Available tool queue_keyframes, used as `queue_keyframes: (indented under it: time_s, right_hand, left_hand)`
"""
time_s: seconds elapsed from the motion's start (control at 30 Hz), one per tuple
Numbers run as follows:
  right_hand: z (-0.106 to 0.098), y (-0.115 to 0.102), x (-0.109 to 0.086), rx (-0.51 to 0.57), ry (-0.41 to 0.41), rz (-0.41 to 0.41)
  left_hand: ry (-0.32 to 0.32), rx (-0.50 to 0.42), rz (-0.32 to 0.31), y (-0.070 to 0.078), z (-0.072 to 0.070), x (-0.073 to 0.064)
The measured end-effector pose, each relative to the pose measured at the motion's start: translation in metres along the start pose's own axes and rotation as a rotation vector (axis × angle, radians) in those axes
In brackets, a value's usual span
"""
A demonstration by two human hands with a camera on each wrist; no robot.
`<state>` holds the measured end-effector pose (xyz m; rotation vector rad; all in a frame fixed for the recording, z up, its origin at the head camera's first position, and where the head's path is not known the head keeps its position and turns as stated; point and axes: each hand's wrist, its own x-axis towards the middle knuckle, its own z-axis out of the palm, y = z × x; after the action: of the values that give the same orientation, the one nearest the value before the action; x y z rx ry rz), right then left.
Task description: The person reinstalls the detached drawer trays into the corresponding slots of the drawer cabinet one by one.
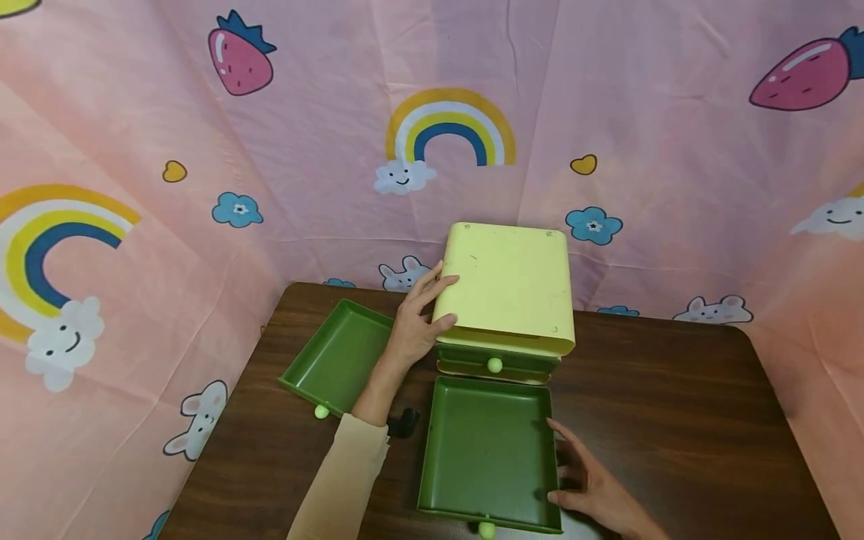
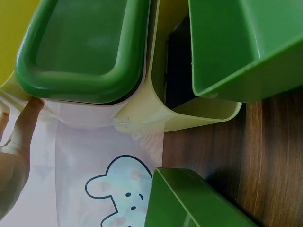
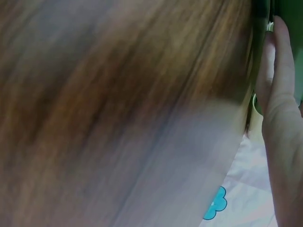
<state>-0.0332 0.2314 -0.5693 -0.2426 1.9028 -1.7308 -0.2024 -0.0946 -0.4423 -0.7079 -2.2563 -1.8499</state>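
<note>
A pale yellow cabinet stands at the back of the table, one green drawer front with a round knob seated in it. The left wrist view shows a bare compartment beside that drawer front. My left hand rests against the cabinet's left side, fingertips along its upper edge. A loose green drawer lies in front of the cabinet, its knob toward me. At its right wall, my right hand grips the side, with thumb and forefinger tips over the rim.
A second loose green drawer lies angled to the left, behind my left forearm. The dark wooden table extends to the right. A pink printed cloth hangs close behind and along both sides.
</note>
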Motion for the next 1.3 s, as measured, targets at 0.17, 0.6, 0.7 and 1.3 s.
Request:
queue_keyframes:
  time_s: [0.17,0.6,0.7,1.3]
  right_hand:
    - [0.000,-0.001,0.001,-0.006,0.006,0.003]
    - [-0.006,-0.008,0.009,-0.006,0.018,-0.051]
    - [-0.008,-0.008,0.012,-0.002,0.016,-0.060]
    - [-0.007,-0.006,0.017,-0.032,0.068,0.032]
  left_hand:
    - [0.015,0.013,-0.005,-0.018,0.002,0.001]
    - [0.029,0.015,-0.018,-0.039,0.003,0.004]
    - [0.019,0.003,-0.006,-0.030,0.002,0.003]
    - [-0.013,-0.018,-0.003,0.001,-0.002,0.001]
